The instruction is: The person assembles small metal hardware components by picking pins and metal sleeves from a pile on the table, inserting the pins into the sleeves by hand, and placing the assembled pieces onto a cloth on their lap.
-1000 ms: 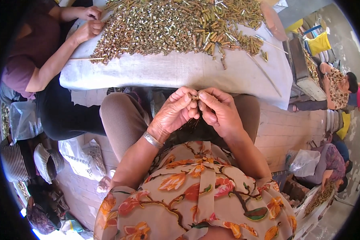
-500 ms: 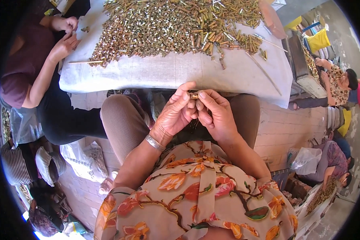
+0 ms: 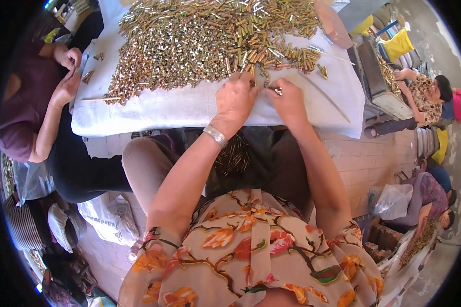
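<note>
A broad heap of small brass-coloured metal sleeves (image 3: 169,56) covers much of the white cloth-covered table (image 3: 184,105). My left hand (image 3: 234,101) reaches to the heap's near edge, its fingers pinched together; a small piece shows at its fingertips but is mostly hidden. Just to its right, my right hand (image 3: 288,104) hovers over the cloth, its fingers curled round a small shiny metal sleeve (image 3: 277,91). Between and beyond the hands, longer tube-shaped pieces (image 3: 262,71) stick out of the heap.
Below the table edge, between my knees, several metal pieces (image 3: 233,156) lie in a dark hollow. Thin sticks (image 3: 325,97) rest on the table's right side. A co-worker's hands (image 3: 69,77) work at the left corner. White sacks (image 3: 110,217) sit on the floor at left.
Both my hands have moved forward from above my lap to the table, and they have come apart. The metal sleeve held between them before is no longer between them.
</note>
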A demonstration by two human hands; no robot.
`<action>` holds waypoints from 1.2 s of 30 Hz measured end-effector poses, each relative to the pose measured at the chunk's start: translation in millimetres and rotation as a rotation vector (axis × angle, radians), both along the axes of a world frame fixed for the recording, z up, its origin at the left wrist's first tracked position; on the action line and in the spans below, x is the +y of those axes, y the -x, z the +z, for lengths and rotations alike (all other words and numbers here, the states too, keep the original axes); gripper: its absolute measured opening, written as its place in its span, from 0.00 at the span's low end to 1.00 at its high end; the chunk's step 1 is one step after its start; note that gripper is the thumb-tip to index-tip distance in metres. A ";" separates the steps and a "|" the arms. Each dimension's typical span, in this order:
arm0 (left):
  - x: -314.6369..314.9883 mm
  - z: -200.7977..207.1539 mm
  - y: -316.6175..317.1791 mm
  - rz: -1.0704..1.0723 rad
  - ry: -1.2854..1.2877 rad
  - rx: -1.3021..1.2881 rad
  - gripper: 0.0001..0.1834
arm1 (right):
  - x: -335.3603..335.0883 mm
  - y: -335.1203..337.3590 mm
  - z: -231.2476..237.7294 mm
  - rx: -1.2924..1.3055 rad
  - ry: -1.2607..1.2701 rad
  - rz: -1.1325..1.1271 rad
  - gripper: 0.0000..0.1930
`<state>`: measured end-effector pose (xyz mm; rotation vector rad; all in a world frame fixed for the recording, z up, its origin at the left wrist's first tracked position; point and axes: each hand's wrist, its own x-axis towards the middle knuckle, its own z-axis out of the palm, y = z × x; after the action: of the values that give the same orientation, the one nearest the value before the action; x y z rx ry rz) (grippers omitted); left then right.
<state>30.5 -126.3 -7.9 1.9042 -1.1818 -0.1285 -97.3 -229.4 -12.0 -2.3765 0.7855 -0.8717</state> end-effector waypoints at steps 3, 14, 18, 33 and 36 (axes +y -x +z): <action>-8.1 3.9 3.0 0.033 -0.121 -0.168 0.07 | 2.3 -4.2 -1.5 0.152 0.029 -0.037 0.09; -8.9 6.0 -2.6 -0.105 -0.135 -0.299 0.10 | 26.8 26.2 13.3 -0.103 -0.587 0.006 0.11; 26.3 21.5 -7.9 -0.240 -0.114 0.817 0.14 | 56.3 35.2 53.5 -0.275 -1.073 0.022 0.09; 127.1 32.9 23.9 -0.217 0.376 1.324 0.09 | 127.3 18.8 65.3 -0.165 -0.525 0.167 0.07; 128.8 32.5 24.8 -0.196 0.365 1.239 0.09 | 128.4 19.2 66.0 -0.164 -0.597 0.172 0.07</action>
<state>5.7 2.5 24.6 1.0090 -0.4504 -0.9655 -116.5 -101.0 54.0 -1.7913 0.6503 -0.6380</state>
